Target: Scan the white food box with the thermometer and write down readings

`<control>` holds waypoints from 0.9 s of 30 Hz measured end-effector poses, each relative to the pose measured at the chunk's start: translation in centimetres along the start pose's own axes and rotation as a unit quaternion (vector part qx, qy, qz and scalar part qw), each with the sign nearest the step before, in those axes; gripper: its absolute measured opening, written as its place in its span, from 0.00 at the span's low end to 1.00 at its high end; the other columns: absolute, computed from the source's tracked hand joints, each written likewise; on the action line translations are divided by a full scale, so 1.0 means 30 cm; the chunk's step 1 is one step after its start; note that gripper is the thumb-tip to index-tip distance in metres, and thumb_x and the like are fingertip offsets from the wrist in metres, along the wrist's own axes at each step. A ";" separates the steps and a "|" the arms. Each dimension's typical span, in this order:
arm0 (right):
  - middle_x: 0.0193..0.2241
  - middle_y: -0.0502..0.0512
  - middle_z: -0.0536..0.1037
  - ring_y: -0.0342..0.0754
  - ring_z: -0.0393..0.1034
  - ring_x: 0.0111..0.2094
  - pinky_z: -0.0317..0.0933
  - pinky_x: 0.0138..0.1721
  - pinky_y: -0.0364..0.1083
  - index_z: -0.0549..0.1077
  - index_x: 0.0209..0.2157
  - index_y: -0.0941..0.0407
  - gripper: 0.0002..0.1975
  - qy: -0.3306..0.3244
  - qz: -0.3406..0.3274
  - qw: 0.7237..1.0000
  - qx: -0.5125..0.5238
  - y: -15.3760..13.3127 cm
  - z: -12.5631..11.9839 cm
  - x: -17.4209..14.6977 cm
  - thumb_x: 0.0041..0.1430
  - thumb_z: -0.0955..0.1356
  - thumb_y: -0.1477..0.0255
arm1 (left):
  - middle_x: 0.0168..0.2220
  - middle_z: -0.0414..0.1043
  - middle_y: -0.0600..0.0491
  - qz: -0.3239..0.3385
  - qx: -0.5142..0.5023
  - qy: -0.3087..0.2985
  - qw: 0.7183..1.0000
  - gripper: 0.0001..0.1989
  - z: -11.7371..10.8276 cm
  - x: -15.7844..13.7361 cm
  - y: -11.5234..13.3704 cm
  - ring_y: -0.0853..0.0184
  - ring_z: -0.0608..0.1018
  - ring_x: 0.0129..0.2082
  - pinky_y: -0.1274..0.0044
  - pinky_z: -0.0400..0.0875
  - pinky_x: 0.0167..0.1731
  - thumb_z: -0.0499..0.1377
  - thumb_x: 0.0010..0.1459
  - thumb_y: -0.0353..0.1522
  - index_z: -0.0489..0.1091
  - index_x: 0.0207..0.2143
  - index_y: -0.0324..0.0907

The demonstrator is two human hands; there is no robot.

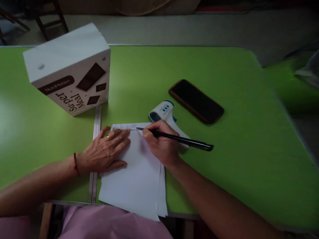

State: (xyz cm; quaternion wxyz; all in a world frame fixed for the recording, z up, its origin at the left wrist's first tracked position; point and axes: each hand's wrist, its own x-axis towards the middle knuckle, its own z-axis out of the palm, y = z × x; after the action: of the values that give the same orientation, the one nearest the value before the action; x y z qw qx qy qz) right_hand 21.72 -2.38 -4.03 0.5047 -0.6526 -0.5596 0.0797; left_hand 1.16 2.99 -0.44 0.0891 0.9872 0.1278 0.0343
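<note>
My right hand (161,142) grips a black pen (184,139), its tip touching the upper part of a white paper stack (134,179). Several lines of small handwriting run along the top edge of the sheet; the area below them is blank. Flat on the paper's left side rests my left hand (107,147), fingers spread, with a ring on one finger and a red string at the wrist. Just beyond my right hand lies a white and blue infrared thermometer (163,111), partly hidden by that hand.
A white NutriMotion box (72,73) stands at the back left of the green table (236,172). A dark phone (196,101) in a brown case lies to the right of the thermometer. A metal seam (97,121) crosses the table. Behind it is a wooden chair (51,21).
</note>
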 end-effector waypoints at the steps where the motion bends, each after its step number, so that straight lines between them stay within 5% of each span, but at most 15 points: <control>1: 0.17 0.45 0.70 0.41 0.63 0.20 0.59 0.22 0.41 0.65 0.23 0.54 0.06 0.000 0.000 1.000 -0.001 0.000 -0.001 0.001 0.53 0.66 0.71 | 0.63 0.57 0.37 0.000 0.000 -0.001 1.000 0.29 0.000 0.000 0.000 0.49 0.63 0.59 0.54 0.55 0.56 0.49 0.66 0.49 0.61 0.57 0.33; 27: 0.18 0.45 0.70 0.41 0.64 0.21 0.61 0.24 0.41 0.66 0.24 0.54 0.06 0.005 -0.007 1.000 0.019 0.003 0.007 -0.001 0.54 0.66 0.71 | 0.63 0.58 0.37 0.005 0.004 0.007 1.000 0.29 0.003 -0.001 -0.001 0.49 0.63 0.59 0.54 0.55 0.56 0.49 0.66 0.49 0.60 0.56 0.33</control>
State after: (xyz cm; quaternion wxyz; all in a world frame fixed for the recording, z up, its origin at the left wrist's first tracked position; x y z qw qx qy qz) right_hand 21.62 -2.26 -4.20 0.5204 -0.6393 -0.5598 0.0840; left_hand 1.13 3.01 -0.52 0.0841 0.9879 0.1238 0.0413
